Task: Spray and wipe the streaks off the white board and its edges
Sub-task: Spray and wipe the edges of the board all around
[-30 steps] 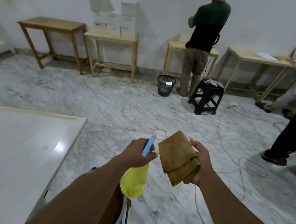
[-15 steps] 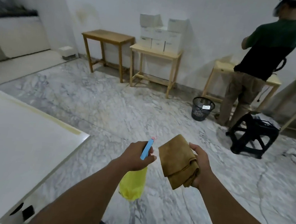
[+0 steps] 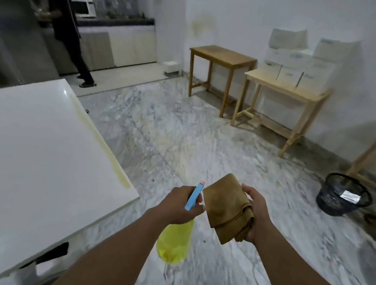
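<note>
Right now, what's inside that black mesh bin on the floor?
In the black mesh bin a crumpled silvery wrapper lies near the rim. The mesh wall hides whatever may lie lower down.

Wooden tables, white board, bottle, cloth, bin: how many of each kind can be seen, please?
Wooden tables: 3
White board: 1
Yellow spray bottle: 1
Brown cloth: 1
Black mesh wastebasket: 1
Total: 7

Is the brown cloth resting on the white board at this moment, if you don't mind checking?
No, the brown cloth is held in the right hand above the floor, clear of the white board.
</note>
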Demonstrator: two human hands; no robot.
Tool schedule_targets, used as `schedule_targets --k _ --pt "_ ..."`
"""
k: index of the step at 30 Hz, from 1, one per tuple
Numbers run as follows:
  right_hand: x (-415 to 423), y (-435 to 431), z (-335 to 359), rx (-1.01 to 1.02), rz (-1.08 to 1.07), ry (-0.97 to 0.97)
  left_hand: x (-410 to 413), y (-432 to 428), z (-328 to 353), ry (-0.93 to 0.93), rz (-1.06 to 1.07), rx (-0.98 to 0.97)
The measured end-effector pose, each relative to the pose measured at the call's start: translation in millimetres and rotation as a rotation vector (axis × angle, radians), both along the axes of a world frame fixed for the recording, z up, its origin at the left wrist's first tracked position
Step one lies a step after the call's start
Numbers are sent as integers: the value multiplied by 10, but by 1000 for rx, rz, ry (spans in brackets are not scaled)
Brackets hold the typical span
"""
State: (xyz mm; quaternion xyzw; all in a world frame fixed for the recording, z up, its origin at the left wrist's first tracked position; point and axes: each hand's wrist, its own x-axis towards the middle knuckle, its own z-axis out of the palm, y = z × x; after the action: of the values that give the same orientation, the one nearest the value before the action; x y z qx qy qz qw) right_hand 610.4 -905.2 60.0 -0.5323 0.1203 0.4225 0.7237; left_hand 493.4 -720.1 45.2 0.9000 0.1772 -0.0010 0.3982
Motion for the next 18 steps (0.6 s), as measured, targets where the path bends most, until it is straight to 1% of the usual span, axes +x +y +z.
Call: schedule_targets --k 1,3,4,6,7,9,10,12,13,15,16,18 --pt "14 12 -11 -10 -10 7 19 20 6 1 4 -10" --pt "513 527 -95 -47 90 -22 402 458 -99 0 79 17" --pt "549 536 -69 -41 75 -24 426 470 -73 -1 68 28" --pt "1082 1092 -25 -45 165 -19 762 910 -76 -12 164 23" --pt "1115 1098 18 -31 154 -12 775 911 -45 -22 157 16" --pt "1477 1638 6 -36 243 -30 1004 1372 -42 -4 227 25" --pt "1459 1639 1 -34 251 -30 977 1379 -36 2 220 27" --pt "1715 2123 -58 -43 332 9 1100 1788 -54 16 310 36" --pt "1725 2112 -75 -49 327 13 1095 1794 -50 15 308 25" --pt "2064 2756 -6 -25 416 -23 1284 2261 12 -4 418 32" --pt "2104 2811 22 -18 405 -33 1317 2309 71 -17 417 21" --pt "2308 3487 16 16 530 -18 1411 2758 63 -15 534 32"
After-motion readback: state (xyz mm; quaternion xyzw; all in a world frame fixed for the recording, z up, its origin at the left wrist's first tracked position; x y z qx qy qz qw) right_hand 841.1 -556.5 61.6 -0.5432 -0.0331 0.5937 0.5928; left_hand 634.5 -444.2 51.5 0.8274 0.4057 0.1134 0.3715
